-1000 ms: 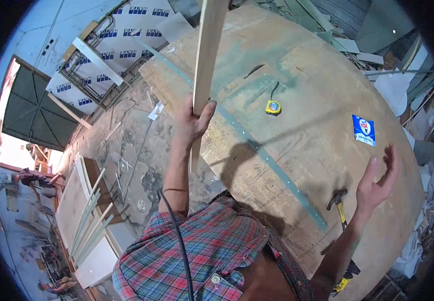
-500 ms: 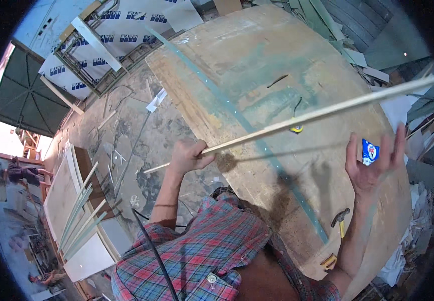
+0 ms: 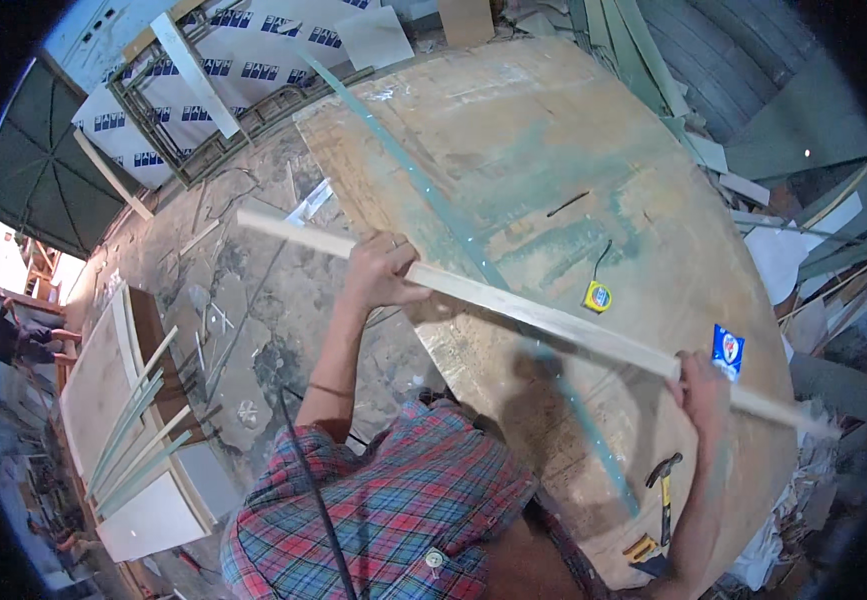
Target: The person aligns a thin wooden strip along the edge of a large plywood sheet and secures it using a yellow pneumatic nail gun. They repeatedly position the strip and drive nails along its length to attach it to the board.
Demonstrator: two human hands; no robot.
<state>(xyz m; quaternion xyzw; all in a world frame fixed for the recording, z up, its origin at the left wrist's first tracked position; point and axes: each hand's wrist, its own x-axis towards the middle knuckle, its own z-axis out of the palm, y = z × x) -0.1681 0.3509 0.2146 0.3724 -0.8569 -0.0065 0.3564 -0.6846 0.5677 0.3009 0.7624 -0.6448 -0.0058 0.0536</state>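
Observation:
A long pale wooden strip (image 3: pixel 543 317) spans the view above the worktable (image 3: pixel 493 130), its ends smeared by motion. My left hand (image 3: pixel 381 270) grips it toward its left part, thumb along the near side. Toward the other end, my right hand (image 3: pixel 701 390) has its fingers wrapped round the strip. A long green strip (image 3: pixel 433 195) lies across the tabletop beneath it. Beyond the wooden strip are a yellow tape measure (image 3: pixel 597 296) and a blue packet (image 3: pixel 726 352) near my right hand. A hammer (image 3: pixel 664 490) lies beside my right forearm.
A yellow-and-black tool (image 3: pixel 641 549) rests near the table's front edge. A thin dark rod (image 3: pixel 567 204) is farther back. At left stands a pale panelled box (image 3: pixel 113 400) with several strips on it. Scraps litter the floor (image 3: pixel 243 290); another person (image 3: pixel 28 338) is far left.
My right hand, open and raised before, has come down and closed on the wooden strip. The strip has swung so its right end is lower and nearer, its left end higher.

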